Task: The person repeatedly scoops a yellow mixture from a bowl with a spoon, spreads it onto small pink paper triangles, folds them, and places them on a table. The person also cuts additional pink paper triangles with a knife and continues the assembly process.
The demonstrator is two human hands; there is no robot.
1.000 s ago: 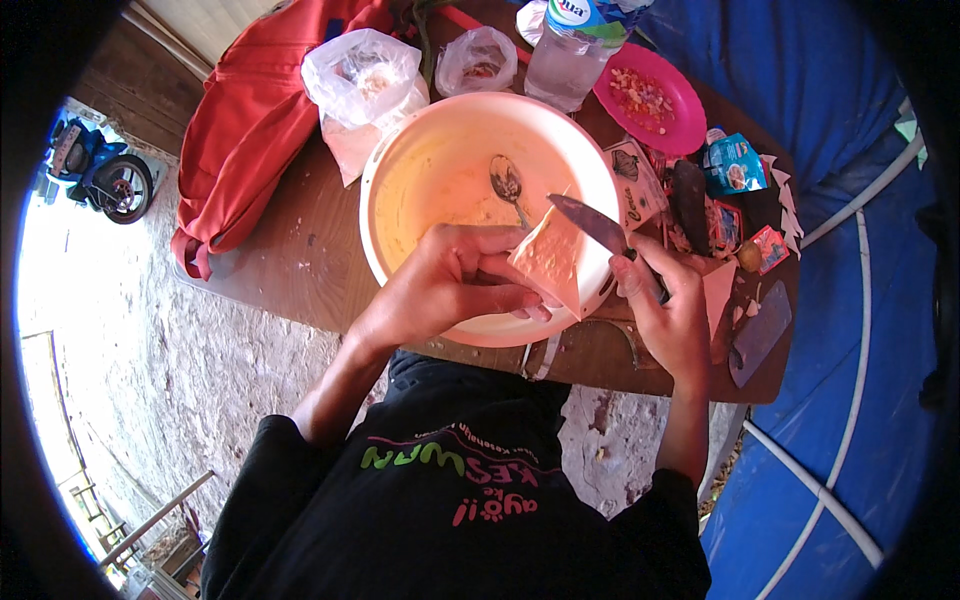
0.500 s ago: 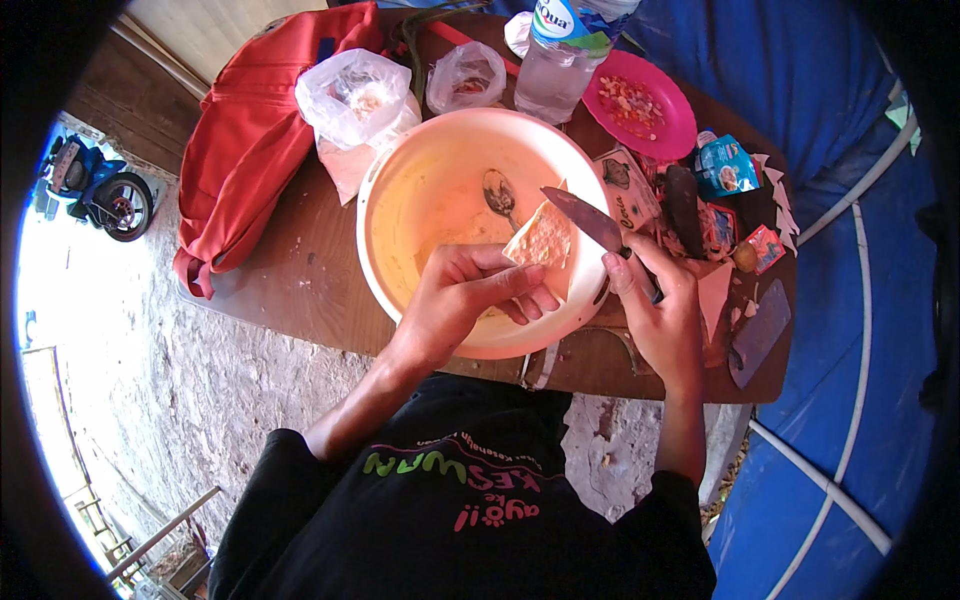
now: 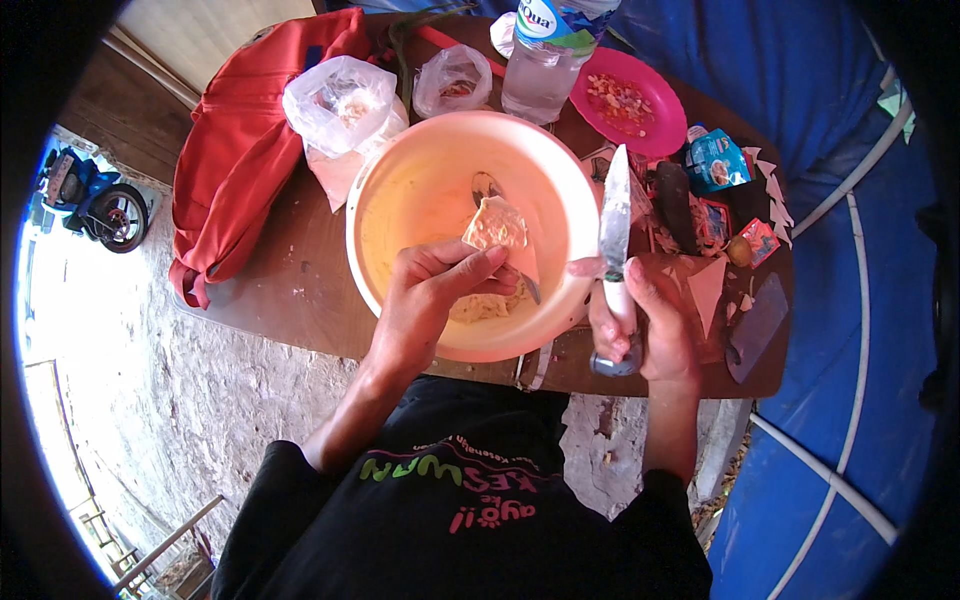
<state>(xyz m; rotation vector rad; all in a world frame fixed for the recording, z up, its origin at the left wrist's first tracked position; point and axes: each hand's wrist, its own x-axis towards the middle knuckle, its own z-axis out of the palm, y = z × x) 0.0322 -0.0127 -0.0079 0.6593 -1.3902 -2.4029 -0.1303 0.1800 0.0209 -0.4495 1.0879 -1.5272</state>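
Over the large pale basin (image 3: pixel 362 285), my left hand (image 3: pixel 437 290) pinches a thin, pale piece of food (image 3: pixel 497 225) with a lumpy yellowish paste on it. A metal spoon (image 3: pixel 486 186) leans inside the basin, partly hidden behind the piece. Beneath my left hand, more yellowish mixture (image 3: pixel 480 306) lies at the bottom. At the basin's right rim, my right hand (image 3: pixel 645 320) is closed round the white handle of a knife (image 3: pixel 616 215). Its smeared blade points up, away from me, and is apart from the food.
Left of the basin lie a red bag (image 3: pixel 240 160) and a plastic bag of white stuff (image 3: pixel 345 105). Behind stand a smaller plastic bag (image 3: pixel 452 82) and a large water bottle (image 3: pixel 548 70). To the right are a pink plate of chopped bits (image 3: pixel 660 130), packets (image 3: pixel 716 160) and a translucent sheet (image 3: pixel 757 328).
The knife has moved off the food to the right, and its blade has turned upright. My left hand has shifted slightly left with the piece. More mixture in the basin now shows.
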